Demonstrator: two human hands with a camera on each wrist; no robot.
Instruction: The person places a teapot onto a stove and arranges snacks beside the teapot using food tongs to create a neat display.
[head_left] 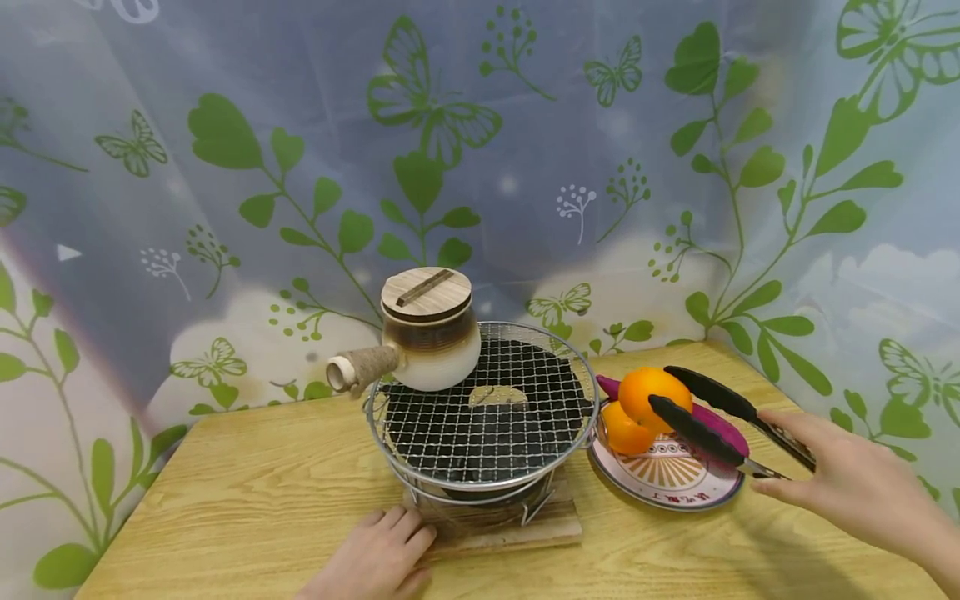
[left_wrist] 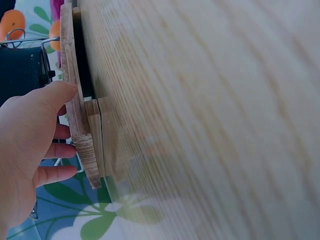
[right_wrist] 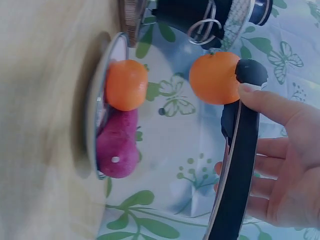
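Gripping long black-and-silver tongs (right_wrist: 240,170) in the right hand (right_wrist: 299,162). Holding a round bright-orange fruit (right_wrist: 213,79) at the black tips (right_wrist: 251,71), apart from a second round orange fruit (right_wrist: 126,85) just beside smooth magenta produce (right_wrist: 118,145) on a pale rimmed plate (right_wrist: 93,117). Showing pale wooden bench (right_wrist: 40,125) beneath, green-leafed bluish cloth (right_wrist: 185,130) behind.

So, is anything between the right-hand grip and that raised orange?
Yes, the black tongs: the right-hand grip holds them, and their tips are at the raised orange. Nothing else visible stands between; the other orange sits lower, on the plate.
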